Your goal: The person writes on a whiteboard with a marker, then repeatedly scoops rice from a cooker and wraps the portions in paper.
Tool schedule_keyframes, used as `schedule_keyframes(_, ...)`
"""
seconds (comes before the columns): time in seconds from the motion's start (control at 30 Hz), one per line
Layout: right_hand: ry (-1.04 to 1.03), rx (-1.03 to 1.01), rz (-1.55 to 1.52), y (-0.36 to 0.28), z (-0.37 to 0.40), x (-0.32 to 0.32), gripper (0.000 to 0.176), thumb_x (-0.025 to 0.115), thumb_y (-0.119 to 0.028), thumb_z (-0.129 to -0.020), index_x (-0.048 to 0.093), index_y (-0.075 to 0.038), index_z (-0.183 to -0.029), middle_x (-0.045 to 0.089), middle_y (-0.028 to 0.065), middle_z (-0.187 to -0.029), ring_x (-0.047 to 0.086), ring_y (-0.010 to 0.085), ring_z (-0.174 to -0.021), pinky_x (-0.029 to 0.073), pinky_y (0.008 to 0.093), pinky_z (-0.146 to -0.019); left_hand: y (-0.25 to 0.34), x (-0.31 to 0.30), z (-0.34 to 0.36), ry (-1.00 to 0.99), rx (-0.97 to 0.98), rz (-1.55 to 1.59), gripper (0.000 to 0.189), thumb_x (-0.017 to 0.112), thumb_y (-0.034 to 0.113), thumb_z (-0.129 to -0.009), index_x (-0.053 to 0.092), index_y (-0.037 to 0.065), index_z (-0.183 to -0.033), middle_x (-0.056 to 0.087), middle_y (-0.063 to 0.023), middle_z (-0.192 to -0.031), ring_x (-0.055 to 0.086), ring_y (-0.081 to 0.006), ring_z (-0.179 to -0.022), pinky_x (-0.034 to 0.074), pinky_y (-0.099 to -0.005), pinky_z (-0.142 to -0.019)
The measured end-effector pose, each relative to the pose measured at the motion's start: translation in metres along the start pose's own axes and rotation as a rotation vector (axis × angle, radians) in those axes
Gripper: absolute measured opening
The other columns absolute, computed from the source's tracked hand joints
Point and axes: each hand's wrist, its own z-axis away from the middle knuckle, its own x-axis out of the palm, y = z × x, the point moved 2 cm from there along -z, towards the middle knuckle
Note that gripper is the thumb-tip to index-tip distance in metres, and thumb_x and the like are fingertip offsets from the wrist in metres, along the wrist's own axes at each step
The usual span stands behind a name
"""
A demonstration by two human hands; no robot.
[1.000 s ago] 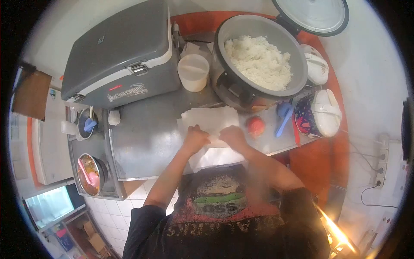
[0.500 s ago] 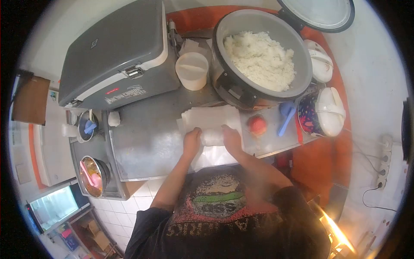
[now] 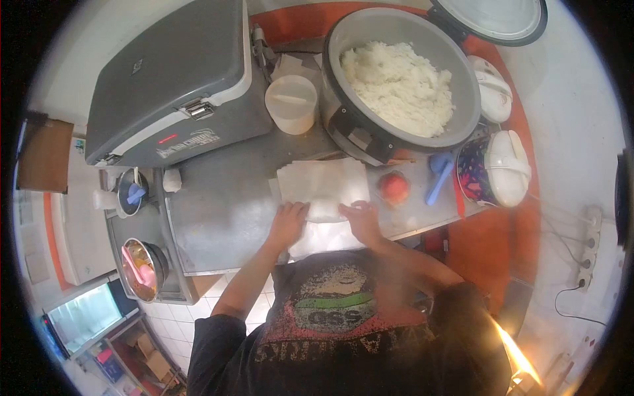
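A stack of whitish wrapping paper (image 3: 322,175) lies on the metal counter right in front of me. On its near part sits a low, pale paper-covered bundle (image 3: 323,211); what is inside cannot be seen. My left hand (image 3: 288,223) has its fingers closed on the paper at the bundle's left end. At the right end, my right hand (image 3: 363,221) pinches the paper between thumb and fingers. Another white sheet (image 3: 327,239) extends from the stack towards my shirt.
Behind the paper stand a large cooker of white rice (image 3: 403,89), a white tub (image 3: 290,105) and a grey cooler box (image 3: 172,86). To the right are a red round item (image 3: 394,189), a blue scoop (image 3: 438,178) and a patterned container (image 3: 495,168). Bowls (image 3: 142,269) stand left.
Both hands have shifted slightly towards me, and their fingers now lie lower over the paper. The bundle between them looks flatter. My view has tilted a little.
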Motion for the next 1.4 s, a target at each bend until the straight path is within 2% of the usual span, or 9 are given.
schedule_keyframes(0.1, -0.425, 0.238, 0.076, 0.011, -0.028, 0.001, 0.038, 0.058, -0.007, -0.082, 0.067, -0.019, -0.117, 0.072, 0.0056, -0.090, 0.063, 0.0275, -0.098, 0.039, 0.0467, -0.079, -0.030, 0.015, -0.016, -0.162, -0.057, 0.157, 0.025, 0.063, 0.017, -0.081, 0.072, 0.015, -0.104, 0.064, -0.0051, -0.104, 0.052, -0.0300, -0.107, 0.039, -0.0481, -0.095)
schedule_keyframes(0.23, -0.310, 0.503, 0.070, 0.013, -0.066, 0.020, 0.022, 0.057, -0.010, -0.087, 0.070, -0.013, -0.105, 0.071, 0.0133, -0.093, 0.066, 0.0297, -0.100, 0.045, 0.0483, -0.082, -0.032, 0.023, -0.048, -0.366, -0.125, -0.041, 0.019, 0.067, 0.012, -0.079, 0.073, 0.019, -0.096, 0.067, -0.0023, -0.103, 0.055, -0.0276, -0.102, 0.042, -0.0459, -0.089)
schedule_keyframes(0.3, -0.160, 0.414, 0.294, -0.003, -0.082, 0.017, 0.019, 0.055, -0.011, -0.089, 0.073, -0.007, -0.093, 0.073, 0.0165, -0.094, 0.070, 0.0322, -0.099, 0.051, 0.0483, -0.087, -0.011, 0.009, -0.059, -0.258, -0.219, -0.096, 0.016, 0.064, 0.012, -0.081, 0.072, 0.018, -0.093, 0.066, -0.0031, -0.102, 0.056, -0.0271, -0.102, 0.043, -0.0455, -0.086)
schedule_keyframes(0.53, -0.523, 0.766, 0.036, 0.017, -0.079, 0.053, 0.027, 0.062, -0.026, -0.089, 0.073, -0.003, -0.099, 0.068, 0.0232, -0.114, 0.067, 0.0384, -0.105, 0.055, 0.0470, -0.089, 0.013, 0.028, -0.015, 0.025, -0.128, -0.279, 0.023, 0.059, 0.011, -0.083, 0.069, 0.013, -0.103, 0.060, -0.0075, -0.095, 0.056, -0.0270, -0.100, 0.044, -0.0420, -0.082)
schedule_keyframes(0.73, -0.249, 0.736, 0.163, -0.068, -0.081, 0.026, 0.058, 0.075, -0.038, -0.077, 0.059, 0.002, -0.116, 0.064, 0.0235, -0.110, 0.060, 0.0424, -0.105, 0.047, 0.0508, -0.089, 0.028, 0.024, 0.005, 0.133, -0.088, -0.144, 0.036, 0.056, 0.006, -0.082, 0.068, 0.010, -0.115, 0.061, -0.0110, -0.105, 0.055, -0.0299, -0.099, 0.043, -0.0449, -0.083)
schedule_keyframes(1.03, 0.008, 0.513, -0.609, -0.088, -0.094, -0.006, 0.077, 0.083, -0.025, -0.064, 0.046, 0.001, -0.127, 0.064, 0.0243, -0.109, 0.066, 0.0393, -0.102, 0.051, 0.0415, -0.090, 0.010, 0.031, 0.024, 0.107, -0.557, 1.112, 0.027, 0.052, 0.011, -0.098, 0.063, 0.002, -0.121, 0.060, -0.0138, -0.127, 0.052, -0.0298, -0.119, 0.037, -0.0374, -0.107)
schedule_keyframes(1.13, -0.171, 0.595, -0.701, -0.094, -0.113, -0.017, 0.082, 0.084, -0.029, -0.068, 0.045, -0.001, -0.134, 0.058, 0.0209, -0.128, 0.060, 0.0328, -0.117, 0.049, 0.0396, -0.094, 0.032, -0.014, 0.010, 0.156, -0.674, 1.367, 0.032, 0.051, 0.013, -0.098, 0.060, 0.002, -0.127, 0.056, -0.0001, -0.116, 0.045, -0.0124, -0.109, 0.037, -0.0279, -0.097)
schedule_keyframes(1.23, -0.143, 0.636, -0.935, -0.082, -0.117, 0.008, 0.080, 0.082, -0.027, -0.073, 0.043, -0.002, -0.139, 0.053, 0.0187, -0.134, 0.057, 0.0289, -0.120, 0.049, 0.0399, -0.093, 0.020, -0.022, 0.001, 0.215, -0.738, 1.429, 0.038, 0.054, 0.014, -0.098, 0.055, 0.001, -0.133, 0.059, -0.0086, -0.132, 0.047, -0.0235, -0.129, 0.036, -0.0338, -0.108)
schedule_keyframes(1.4, -0.043, 0.959, -1.360, -0.104, -0.133, 0.007, 0.082, 0.077, -0.023, -0.081, 0.036, -0.004, -0.149, 0.048, 0.0201, -0.141, 0.052, 0.0271, -0.126, 0.046, 0.0389, -0.099, 0.026, -0.043, -0.014, 0.406, -0.708, 1.222, 0.050, 0.059, 0.018, -0.092, 0.050, -0.005, -0.135, 0.059, -0.0104, -0.131, 0.053, -0.0240, -0.125, 0.040, -0.0337, -0.106)
